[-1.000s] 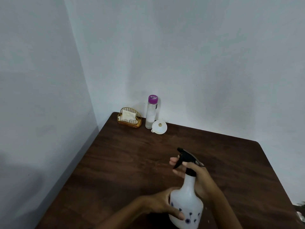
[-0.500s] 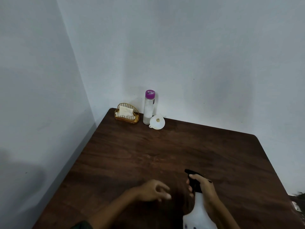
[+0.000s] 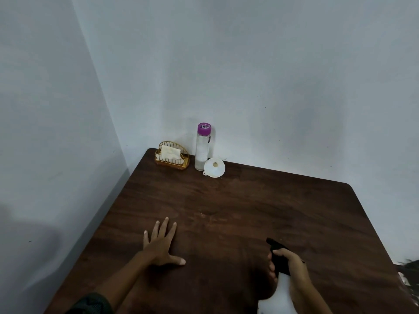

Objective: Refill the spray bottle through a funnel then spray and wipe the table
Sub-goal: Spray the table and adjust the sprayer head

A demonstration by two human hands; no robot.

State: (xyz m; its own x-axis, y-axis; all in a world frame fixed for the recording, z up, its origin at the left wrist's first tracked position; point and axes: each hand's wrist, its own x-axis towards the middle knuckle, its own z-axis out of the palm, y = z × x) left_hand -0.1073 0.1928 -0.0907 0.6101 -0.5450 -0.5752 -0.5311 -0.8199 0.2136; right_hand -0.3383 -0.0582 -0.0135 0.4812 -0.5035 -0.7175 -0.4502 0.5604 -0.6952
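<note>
Now right fingers (image 3: 277,253) clenched round black trigger head of spray bottle (image 3: 281,298), near bench (image 3: 272,200) front edge. Left hand (image 3: 162,245) released, flat on bench, fingers spread. Funnel (image 3: 214,167) at far corner, just beside clear bottle with purple cap (image 3: 202,147); wire napkin holder (image 3: 171,155) left of it.

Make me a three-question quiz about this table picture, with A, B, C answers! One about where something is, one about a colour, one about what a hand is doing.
1. Where is the funnel?
A. In the spray bottle
B. On the table beside the clear bottle
C. In the left hand

2. What colour is the clear bottle's cap?
A. Purple
B. Green
C. Black

3. What is the right hand doing?
A. Lying flat
B. Wiping
C. Gripping the spray bottle

Answers: B, it lies by the far wall; A, the cap is purple; C, fingers wrap the black sprayer neck.
</note>
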